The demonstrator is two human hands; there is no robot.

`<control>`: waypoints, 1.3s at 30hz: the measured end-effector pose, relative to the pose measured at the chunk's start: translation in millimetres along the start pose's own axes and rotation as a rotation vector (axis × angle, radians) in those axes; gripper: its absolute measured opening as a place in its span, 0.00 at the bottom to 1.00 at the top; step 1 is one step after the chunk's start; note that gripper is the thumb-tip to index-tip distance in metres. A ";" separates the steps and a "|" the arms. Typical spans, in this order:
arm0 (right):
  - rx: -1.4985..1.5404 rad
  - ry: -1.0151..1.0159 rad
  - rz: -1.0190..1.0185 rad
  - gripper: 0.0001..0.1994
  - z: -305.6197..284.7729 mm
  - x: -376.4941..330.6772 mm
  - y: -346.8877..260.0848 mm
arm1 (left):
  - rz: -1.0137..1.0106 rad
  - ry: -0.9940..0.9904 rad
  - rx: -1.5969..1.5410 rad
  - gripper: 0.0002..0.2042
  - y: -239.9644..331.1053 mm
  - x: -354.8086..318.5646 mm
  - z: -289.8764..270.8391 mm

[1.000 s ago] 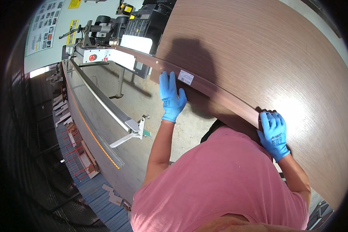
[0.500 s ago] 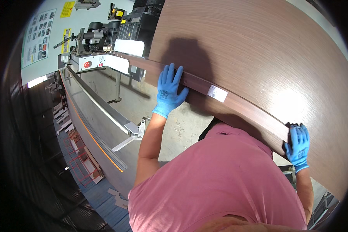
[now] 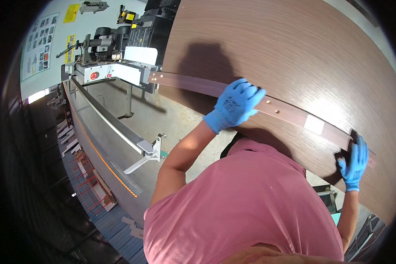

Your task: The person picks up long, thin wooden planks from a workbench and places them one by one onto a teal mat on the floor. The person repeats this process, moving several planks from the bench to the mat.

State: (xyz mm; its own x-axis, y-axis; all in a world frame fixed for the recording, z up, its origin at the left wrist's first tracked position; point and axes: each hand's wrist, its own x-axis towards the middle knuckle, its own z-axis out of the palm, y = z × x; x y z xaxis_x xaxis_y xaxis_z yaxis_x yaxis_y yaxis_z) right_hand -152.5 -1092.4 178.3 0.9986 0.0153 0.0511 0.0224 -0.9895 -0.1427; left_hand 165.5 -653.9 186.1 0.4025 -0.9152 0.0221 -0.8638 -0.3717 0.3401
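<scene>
A long, narrow brown wood-grain board [image 3: 290, 115] lies on a large brown wood-grain panel [image 3: 273, 39] in front of me. It has small drilled holes near its left end and its middle, and a blank-looking white label [image 3: 314, 124] toward the right. Both my hands wear blue gloves. My left hand [image 3: 236, 104] is closed over the board's middle, fingers bent across its far edge. Near the right end, my right hand [image 3: 356, 163] straddles the board, thumb on the near side and fingers on the far side. The board's left end sits by the machine.
At the left stands a machine [image 3: 119, 72] with a white front cover, a red button [image 3: 94, 75] and black motors. A metal rail [image 3: 105, 114] runs from it toward me, ending in an angled bracket [image 3: 152, 152]. Stacked boards [image 3: 99, 187] lie farther left.
The narrow board has come rightward, out from the machine, so its holed left end now shows. Both hands moved right, and my left hand went from flat fingers to curled around the board.
</scene>
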 end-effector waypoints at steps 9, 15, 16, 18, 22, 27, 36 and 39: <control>0.021 0.086 0.118 0.30 37.9 69.0 11.7 | 0.150 0.293 0.052 0.22 2.1 71.7 13.5; 0.093 -0.010 0.158 0.24 21.5 87.3 7.6 | 0.068 0.138 0.093 0.18 -23.5 80.5 2.9; 0.091 -0.018 0.166 0.24 19.1 90.2 7.3 | 0.065 0.138 0.098 0.18 -27.5 84.0 1.4; 0.072 0.029 0.144 0.21 17.4 94.7 11.5 | 0.063 0.134 0.108 0.17 -32.7 94.0 -5.5; 0.089 0.048 0.164 0.19 18.8 121.2 19.4 | -0.043 0.047 0.106 0.16 -48.6 116.7 4.0; 0.078 0.063 0.210 0.19 20.8 129.3 18.3 | -0.016 0.101 0.142 0.08 -48.2 125.7 3.9; 0.038 0.183 0.095 0.36 25.9 144.8 2.5 | -0.019 0.402 0.195 0.30 -39.9 109.7 11.0; 0.070 0.198 0.042 0.37 26.8 165.4 -16.0 | -0.174 0.477 0.109 0.35 -27.0 87.0 6.8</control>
State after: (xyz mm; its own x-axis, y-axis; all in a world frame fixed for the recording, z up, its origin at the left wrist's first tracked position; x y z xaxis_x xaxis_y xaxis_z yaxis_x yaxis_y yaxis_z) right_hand 13.7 -1070.2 162.6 0.9699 -0.0616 0.2357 -0.0092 -0.9761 -0.2173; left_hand 221.7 -724.5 172.4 0.6143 -0.6749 0.4087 -0.7882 -0.5491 0.2779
